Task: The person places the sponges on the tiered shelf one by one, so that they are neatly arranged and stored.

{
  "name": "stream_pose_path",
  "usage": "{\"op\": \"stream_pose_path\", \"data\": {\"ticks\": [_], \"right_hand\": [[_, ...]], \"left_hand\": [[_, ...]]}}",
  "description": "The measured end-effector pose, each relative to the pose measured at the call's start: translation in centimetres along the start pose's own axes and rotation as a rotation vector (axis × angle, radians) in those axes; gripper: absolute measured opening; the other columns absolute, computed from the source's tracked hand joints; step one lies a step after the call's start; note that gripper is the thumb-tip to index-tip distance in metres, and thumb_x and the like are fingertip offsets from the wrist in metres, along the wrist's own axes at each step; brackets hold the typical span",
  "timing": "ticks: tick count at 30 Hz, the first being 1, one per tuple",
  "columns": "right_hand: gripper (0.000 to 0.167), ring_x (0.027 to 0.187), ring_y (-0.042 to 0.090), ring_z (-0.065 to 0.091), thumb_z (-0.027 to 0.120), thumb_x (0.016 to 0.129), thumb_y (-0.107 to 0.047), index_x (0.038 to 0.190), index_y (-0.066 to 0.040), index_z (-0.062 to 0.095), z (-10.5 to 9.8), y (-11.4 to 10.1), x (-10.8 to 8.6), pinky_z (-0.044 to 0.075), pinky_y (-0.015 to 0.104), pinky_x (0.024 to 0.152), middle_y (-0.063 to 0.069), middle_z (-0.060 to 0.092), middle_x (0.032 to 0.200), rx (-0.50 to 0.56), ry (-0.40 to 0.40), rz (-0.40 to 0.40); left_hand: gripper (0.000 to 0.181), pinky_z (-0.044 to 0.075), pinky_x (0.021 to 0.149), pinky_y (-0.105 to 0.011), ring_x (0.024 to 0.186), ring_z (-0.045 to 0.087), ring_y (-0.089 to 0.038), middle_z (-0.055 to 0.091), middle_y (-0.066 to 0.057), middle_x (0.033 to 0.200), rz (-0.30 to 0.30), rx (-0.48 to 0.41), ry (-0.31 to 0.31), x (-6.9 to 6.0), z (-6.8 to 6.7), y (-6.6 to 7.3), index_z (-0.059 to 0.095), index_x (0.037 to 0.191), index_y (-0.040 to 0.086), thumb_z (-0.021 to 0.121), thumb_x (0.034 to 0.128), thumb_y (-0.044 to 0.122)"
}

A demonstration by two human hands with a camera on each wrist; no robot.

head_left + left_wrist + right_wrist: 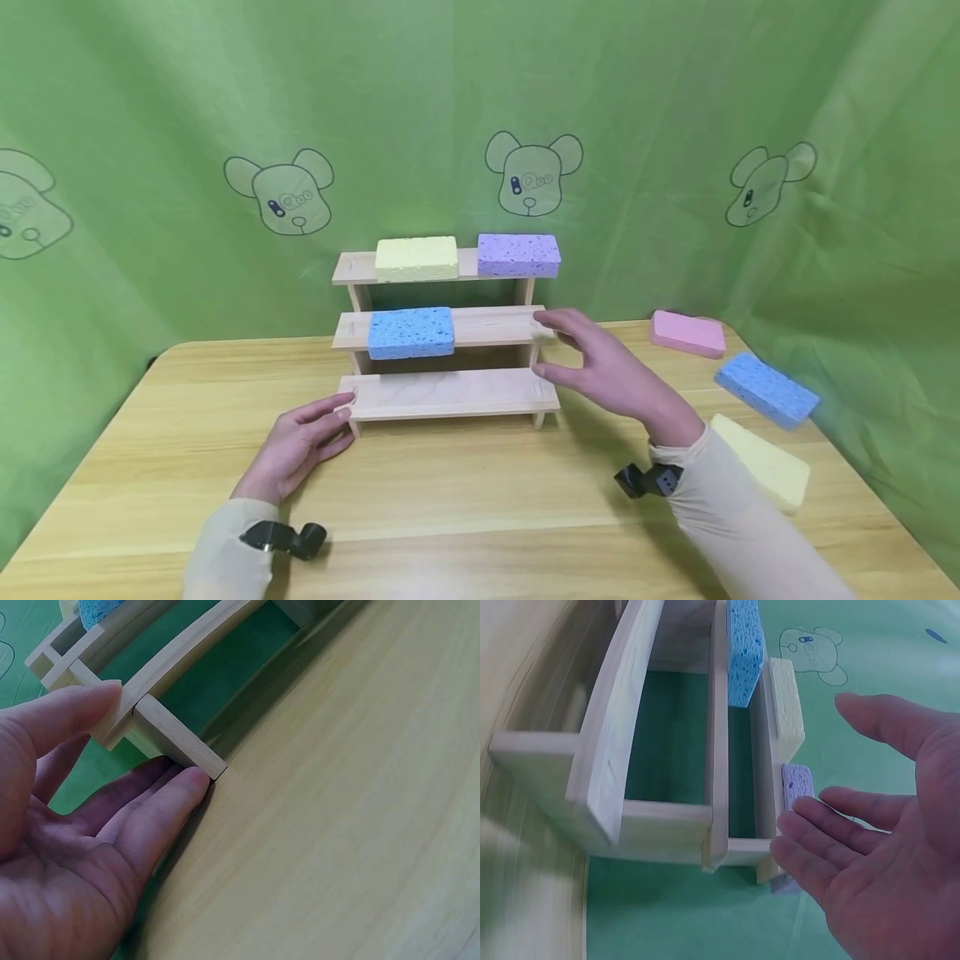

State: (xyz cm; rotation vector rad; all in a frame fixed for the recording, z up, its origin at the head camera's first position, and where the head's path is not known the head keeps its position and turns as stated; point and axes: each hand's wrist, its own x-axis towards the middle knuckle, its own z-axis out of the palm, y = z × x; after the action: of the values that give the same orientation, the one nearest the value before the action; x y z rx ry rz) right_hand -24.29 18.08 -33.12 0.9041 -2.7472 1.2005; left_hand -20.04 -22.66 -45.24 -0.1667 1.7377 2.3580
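Observation:
A three-tier wooden rack (pixel 450 395) stands on the table. My left hand (pixel 303 437) touches the left end of its lowest shelf. In the left wrist view the thumb lies against the shelf end and nearly straight fingertips rest by the leg (pixel 180 735). My right hand (pixel 603 367) is beside the rack's right end, fingers spread, holding nothing. Whether its fingertips touch the rack, I cannot tell. A blue sponge (pixel 411 333) lies at the left of the middle shelf. The top shelf bears a yellow sponge (pixel 416 259) and a purple sponge (pixel 518 255).
On the table's right side lie a pink sponge (pixel 687 333), another blue sponge (pixel 767 390) and another yellow sponge (pixel 761 460), partly hidden by the right sleeve (pixel 738 525). Green curtain (pixel 420 100) encloses the wooden table (pixel 465 500) at the back and sides.

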Motion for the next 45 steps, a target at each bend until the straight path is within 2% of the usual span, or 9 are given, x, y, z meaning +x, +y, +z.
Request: {"op": "stream_pose_path", "data": {"ticks": [7,15,23,29,32,36,39,45], "right_hand": [[0.067,0.132,0.036,0.04,0.071,0.092,-0.028,0.146,-0.003,0.04,-0.9,0.7,-1.4,0.031,0.053,0.114,0.013,0.041,0.145,-0.048,0.005,-0.004],[0.067,0.132,0.04,0.039,0.072,0.092,-0.025,0.146,-0.003,0.04,-2.5,1.3,-3.1,0.032,0.057,0.112,0.017,0.041,0.146,-0.062,0.025,0.035],[0.064,0.13,0.038,0.041,0.073,0.091,-0.021,0.143,0.0,0.042,-3.3,1.8,-4.3,0.034,0.058,0.11,0.017,0.044,0.143,-0.094,0.038,0.012],[0.064,0.127,0.045,0.043,0.074,0.09,-0.019,0.142,0.002,0.043,-4.1,2.7,-5.6,0.036,0.061,0.107,0.02,0.045,0.14,-0.131,0.062,0.02],[0.064,0.127,0.048,0.042,0.074,0.09,-0.018,0.141,0.004,0.043,-4.6,3.3,-6.6,0.037,0.052,0.109,0.022,0.045,0.141,-0.114,0.071,0.04],[0.063,0.126,0.049,0.044,0.074,0.09,-0.016,0.141,0.004,0.044,-5.2,3.8,-7.8,0.035,0.016,0.108,0.023,0.046,0.14,-0.104,0.094,0.048],[0.064,0.124,0.05,0.045,0.074,0.089,-0.015,0.142,0.003,0.043,-5.6,4.3,-8.7,0.029,0.0,0.098,0.024,0.045,0.141,-0.122,0.106,0.042],[0.064,0.122,0.05,0.046,0.074,0.089,-0.013,0.144,-0.001,0.043,-6.6,5.3,-11.0,0.03,0.0,0.097,0.021,0.045,0.142,-0.171,0.111,0.068]], "left_hand": [[0.037,0.051,0.099,-0.04,0.111,0.061,-0.02,0.032,-0.018,0.151,-0.002,-0.004,0.006,0.0,-0.1,-0.1,0.062,0.129,0.001,0.066,0.0931,0.005],[0.039,0.051,0.099,-0.04,0.112,0.061,-0.02,0.033,-0.017,0.151,0.007,-0.005,0.003,0.2,0.0,-0.2,0.06,0.131,-0.001,0.066,0.0928,0.004],[0.034,0.051,0.099,-0.041,0.111,0.061,-0.019,0.034,-0.015,0.151,0.007,-0.016,0.008,0.3,0.1,-0.2,0.065,0.127,0.003,0.065,0.0934,0.003],[0.034,0.051,0.099,-0.041,0.111,0.061,-0.02,0.034,-0.015,0.15,0.004,-0.01,0.012,0.3,0.0,-0.2,0.064,0.127,0.003,0.066,0.0931,0.004],[0.036,0.051,0.099,-0.041,0.111,0.061,-0.02,0.034,-0.016,0.15,-0.002,-0.009,0.008,0.3,0.1,-0.3,0.063,0.128,0.002,0.066,0.0927,0.004],[0.036,0.051,0.099,-0.041,0.111,0.061,-0.021,0.033,-0.017,0.15,0.0,-0.007,0.005,0.4,0.1,-0.3,0.064,0.128,0.002,0.066,0.0925,0.004],[0.035,0.051,0.099,-0.041,0.112,0.061,-0.021,0.033,-0.017,0.151,0.003,-0.008,-0.002,0.4,0.1,-0.3,0.064,0.127,0.002,0.066,0.0926,0.004],[0.033,0.051,0.099,-0.041,0.111,0.061,-0.019,0.032,-0.016,0.152,0.007,-0.002,-0.002,0.2,0.1,-0.2,0.066,0.125,0.005,0.066,0.0926,0.004]]}}
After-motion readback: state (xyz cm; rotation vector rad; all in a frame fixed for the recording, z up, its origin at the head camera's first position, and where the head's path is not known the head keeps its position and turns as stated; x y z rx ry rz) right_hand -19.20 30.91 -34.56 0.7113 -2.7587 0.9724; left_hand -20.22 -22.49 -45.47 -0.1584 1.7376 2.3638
